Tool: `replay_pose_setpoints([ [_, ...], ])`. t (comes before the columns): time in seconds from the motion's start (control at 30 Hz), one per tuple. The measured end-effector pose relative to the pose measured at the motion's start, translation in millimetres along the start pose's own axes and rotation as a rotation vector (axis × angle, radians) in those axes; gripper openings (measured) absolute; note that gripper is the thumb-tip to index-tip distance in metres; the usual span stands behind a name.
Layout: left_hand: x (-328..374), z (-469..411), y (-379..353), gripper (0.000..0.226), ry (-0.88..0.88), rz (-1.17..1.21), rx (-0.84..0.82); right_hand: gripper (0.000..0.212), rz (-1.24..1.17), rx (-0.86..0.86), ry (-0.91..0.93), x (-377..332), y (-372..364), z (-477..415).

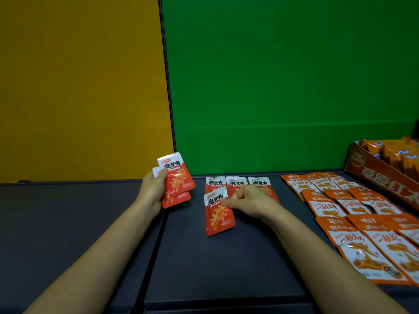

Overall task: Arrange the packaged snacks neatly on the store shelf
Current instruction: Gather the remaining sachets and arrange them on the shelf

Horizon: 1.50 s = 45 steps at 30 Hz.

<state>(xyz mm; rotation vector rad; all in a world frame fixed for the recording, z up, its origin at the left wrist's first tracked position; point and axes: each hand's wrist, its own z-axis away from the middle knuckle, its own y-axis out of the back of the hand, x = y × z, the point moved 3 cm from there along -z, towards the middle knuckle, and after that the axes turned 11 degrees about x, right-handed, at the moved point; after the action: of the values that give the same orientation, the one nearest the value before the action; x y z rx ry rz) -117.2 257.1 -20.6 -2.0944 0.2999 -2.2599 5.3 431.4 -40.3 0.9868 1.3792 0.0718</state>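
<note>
Head view: the dark shelf (226,268) lies bare toward its front edge and left side, while orange packets (353,207) crowd the right. A red row (237,183) lines the back edge. The right hand (249,200) pinches a tilted red packet (218,214) that overlaps the row, and a careless slide could skew it. The left hand (150,191) grips spare packets (175,180), which may slip.
</note>
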Motion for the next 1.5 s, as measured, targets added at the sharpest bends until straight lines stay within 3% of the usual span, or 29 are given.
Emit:
replay_pose_setpoints([
  [0.13, 2.8, -1.8, 2.0, 0.034, -0.003, -0.013, 0.017, 0.055, 0.076, -0.018, 0.004, -0.3, -2.8, 0.6],
  [0.47, -1.2, 7.5, -5.7, 0.030, 0.020, -0.074, -0.074, 0.050, 0.344, 0.064, 0.081, -2.4, 3.3, 11.1],
  [0.6, -4.4, 17.0, -12.7, 0.018, 0.022, -0.106, -0.142, 0.054, 0.190, 0.225, 0.155, -11.9, 14.5, 14.2],
  [0.8, -19.2, 38.1, -35.0, 0.020, 0.032, -0.145, -0.268, 0.057, 0.022, 0.220, 0.201, -15.0, 6.1, 14.0],
  [0.93, -24.2, 47.7, -44.1, 0.031, 0.037, -0.137, -0.306, 0.039, 0.022, 0.237, 0.199, -14.0, 11.8, 16.7],
  [1.07, -19.6, 55.2, -47.5, 0.015, 0.065, -0.062, -0.313, 0.031, -0.054, 0.242, 0.202, -13.0, 17.3, 18.2],
  [1.27, -16.3, 54.0, -44.5, 0.014, -0.046, -0.150, -0.351, 0.028, -0.319, 0.350, 0.109, 9.4, 42.5, 15.6],
  [1.5, -22.0, 58.8, -51.8, 0.009, -0.058, -0.193, -0.391, 0.028, -0.151, 0.432, 0.004, 47.6, 72.5, 40.5],
])
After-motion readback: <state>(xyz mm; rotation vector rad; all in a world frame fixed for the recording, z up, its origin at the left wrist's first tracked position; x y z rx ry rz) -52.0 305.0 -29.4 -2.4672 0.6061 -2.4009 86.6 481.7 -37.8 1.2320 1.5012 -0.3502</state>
